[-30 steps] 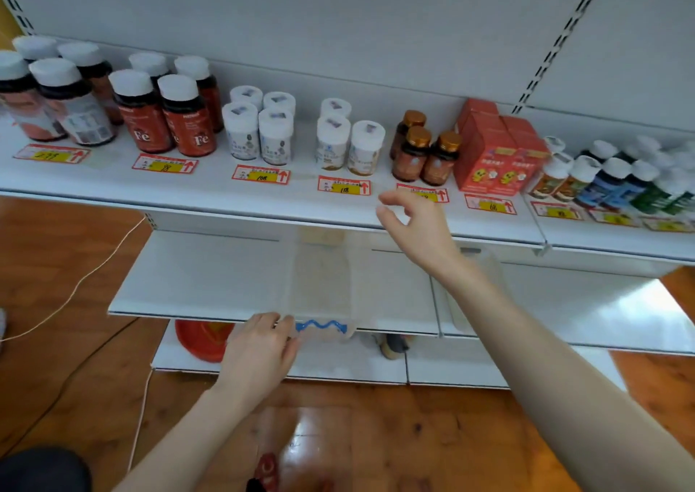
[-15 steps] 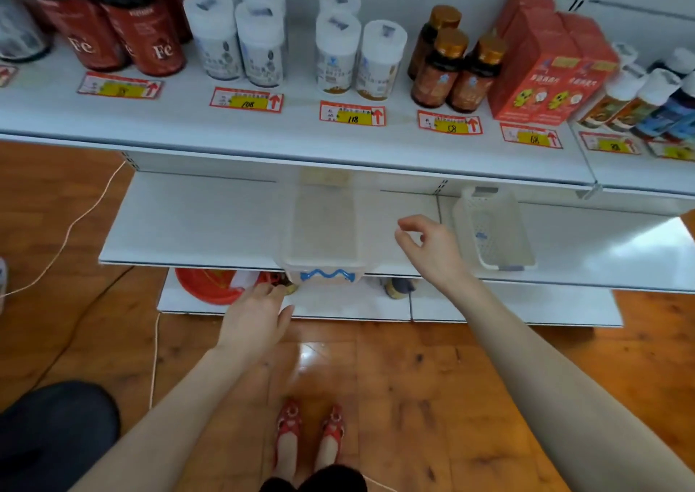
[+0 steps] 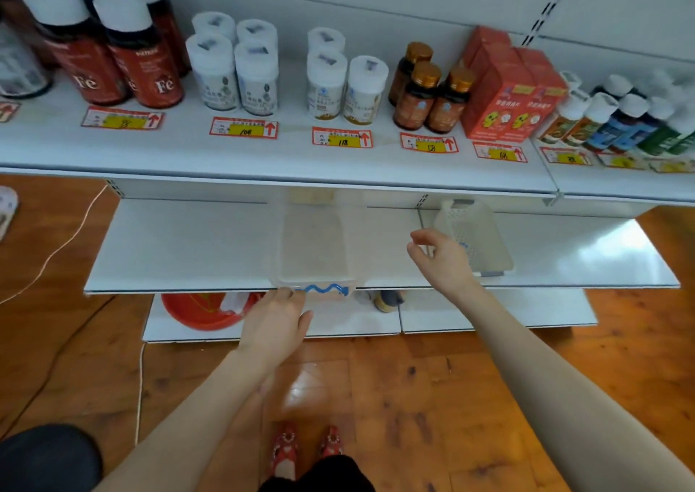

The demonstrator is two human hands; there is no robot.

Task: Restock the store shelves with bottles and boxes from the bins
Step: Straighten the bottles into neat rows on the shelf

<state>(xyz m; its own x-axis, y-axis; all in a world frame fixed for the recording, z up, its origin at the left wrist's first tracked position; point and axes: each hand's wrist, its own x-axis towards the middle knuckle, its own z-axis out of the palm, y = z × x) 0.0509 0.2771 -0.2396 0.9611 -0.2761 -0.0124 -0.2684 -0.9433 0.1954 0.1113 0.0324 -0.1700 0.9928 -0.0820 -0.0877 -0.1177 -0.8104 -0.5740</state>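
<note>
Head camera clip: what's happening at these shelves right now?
A person stands at a store shelf. Their left hand is at the front edge of a clear bin with a blue squiggle, which looks empty, on the middle shelf. The right hand hovers open and empty beside a white perforated basket. The top shelf holds bottles and red boxes.

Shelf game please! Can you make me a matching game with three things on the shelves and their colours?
Things:
1. boxes
2. squiggle on the clear bin
3. caps on the brown bottles

Colours:
A. gold
B. red
C. blue

Pairs: 1-B, 2-C, 3-A
</note>
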